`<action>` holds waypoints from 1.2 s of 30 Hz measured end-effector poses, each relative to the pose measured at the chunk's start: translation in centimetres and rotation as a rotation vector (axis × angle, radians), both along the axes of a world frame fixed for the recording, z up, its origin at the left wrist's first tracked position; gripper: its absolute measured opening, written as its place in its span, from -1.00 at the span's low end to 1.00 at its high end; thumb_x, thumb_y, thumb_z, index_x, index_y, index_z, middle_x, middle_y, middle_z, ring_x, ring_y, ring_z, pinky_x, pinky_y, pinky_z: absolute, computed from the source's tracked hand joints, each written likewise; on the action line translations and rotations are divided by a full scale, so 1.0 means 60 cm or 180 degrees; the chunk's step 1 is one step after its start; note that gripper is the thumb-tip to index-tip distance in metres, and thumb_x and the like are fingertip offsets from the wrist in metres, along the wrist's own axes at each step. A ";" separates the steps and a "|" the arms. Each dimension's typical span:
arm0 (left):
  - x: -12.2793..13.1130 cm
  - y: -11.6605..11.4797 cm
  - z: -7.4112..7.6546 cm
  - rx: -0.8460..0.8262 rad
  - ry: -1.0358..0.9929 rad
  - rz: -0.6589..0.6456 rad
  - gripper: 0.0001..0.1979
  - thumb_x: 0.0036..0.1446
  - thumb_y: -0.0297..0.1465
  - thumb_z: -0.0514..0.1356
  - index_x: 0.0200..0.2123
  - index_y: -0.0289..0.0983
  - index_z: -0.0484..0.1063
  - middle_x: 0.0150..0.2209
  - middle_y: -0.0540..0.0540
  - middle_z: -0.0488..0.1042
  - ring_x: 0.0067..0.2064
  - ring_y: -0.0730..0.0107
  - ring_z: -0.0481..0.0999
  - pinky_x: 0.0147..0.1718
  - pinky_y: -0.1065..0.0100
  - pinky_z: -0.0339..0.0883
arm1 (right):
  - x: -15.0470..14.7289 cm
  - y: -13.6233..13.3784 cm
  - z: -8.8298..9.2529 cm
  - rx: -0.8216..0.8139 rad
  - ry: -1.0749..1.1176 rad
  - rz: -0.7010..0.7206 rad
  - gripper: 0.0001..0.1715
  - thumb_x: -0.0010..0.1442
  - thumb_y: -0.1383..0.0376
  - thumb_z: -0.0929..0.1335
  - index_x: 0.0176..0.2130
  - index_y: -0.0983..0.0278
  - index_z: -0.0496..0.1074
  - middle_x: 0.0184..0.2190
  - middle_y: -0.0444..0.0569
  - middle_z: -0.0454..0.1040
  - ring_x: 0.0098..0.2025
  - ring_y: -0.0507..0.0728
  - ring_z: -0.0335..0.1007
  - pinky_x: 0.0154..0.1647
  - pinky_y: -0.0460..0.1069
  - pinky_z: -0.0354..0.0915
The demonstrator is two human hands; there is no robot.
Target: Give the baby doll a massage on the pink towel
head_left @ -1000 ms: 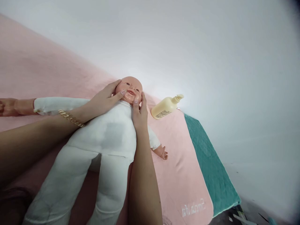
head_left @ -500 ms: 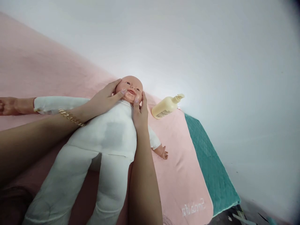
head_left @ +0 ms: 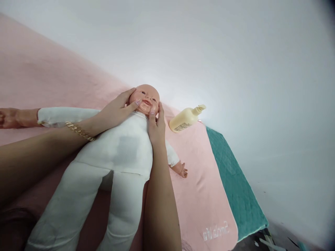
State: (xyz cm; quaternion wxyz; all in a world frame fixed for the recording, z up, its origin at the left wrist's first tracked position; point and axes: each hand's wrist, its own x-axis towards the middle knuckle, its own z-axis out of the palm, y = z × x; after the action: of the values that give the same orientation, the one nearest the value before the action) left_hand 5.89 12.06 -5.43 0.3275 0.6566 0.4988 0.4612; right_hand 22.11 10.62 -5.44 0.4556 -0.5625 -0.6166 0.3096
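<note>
doll [head_left: 131,144] from the centre to the lower left of the frame, face up on a pink cloth [head_left: 199,202], with head [head_left: 148,92] held from both sides at mid-frame. on the left hand [head_left: 112,111], fingers [head_left: 127,94] gently curved along one side of the head, with thumb spread well apart from them and laid on the cheek near the mouth. on the right hand [head_left: 157,131], fingers [head_left: 161,113] cupped against the other side, with thumb on the lower cheek and only a modest gap between. around the left wrist, a gold-coloured bracelet [head_left: 80,131] of thick links.

smooth, glossy, hard-looking head; same moulded look at the doll's small hand [head_left: 182,169] right of centre. soft stuffed body in off-white fabric, with plump tubular legs, a seam across the hips and a greyish rectangular patch [head_left: 127,150] on the belly. right of centre, a rounded cream-yellow pump bottle [head_left: 183,120], on the pink cloth near the right hand, with dark lettering too small to read. at right, a green quilted cloth [head_left: 235,177] along the pink edge; across the upper frame, a plain pale wall [head_left: 235,62].
</note>
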 end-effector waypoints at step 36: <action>0.002 -0.006 0.006 -0.0107 0.0119 0.0045 -0.29 0.38 -0.01 -0.14 0.41 -0.34 0.06 0.40 -0.21 0.10 0.40 0.03 0.08 0.37 0.05 -0.07 | 0.007 0.010 -0.018 0.0175 -0.0117 0.0055 -0.22 0.38 -0.14 0.08 0.42 0.10 -0.01 0.42 -0.09 0.09 0.43 0.15 0.03 0.41 0.18 0.05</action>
State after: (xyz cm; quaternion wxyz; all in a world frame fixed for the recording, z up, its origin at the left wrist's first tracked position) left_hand 6.03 11.72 -5.07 0.3259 0.6561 0.5172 0.4427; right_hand 22.50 11.20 -6.52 0.4568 -0.5500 -0.6380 0.2860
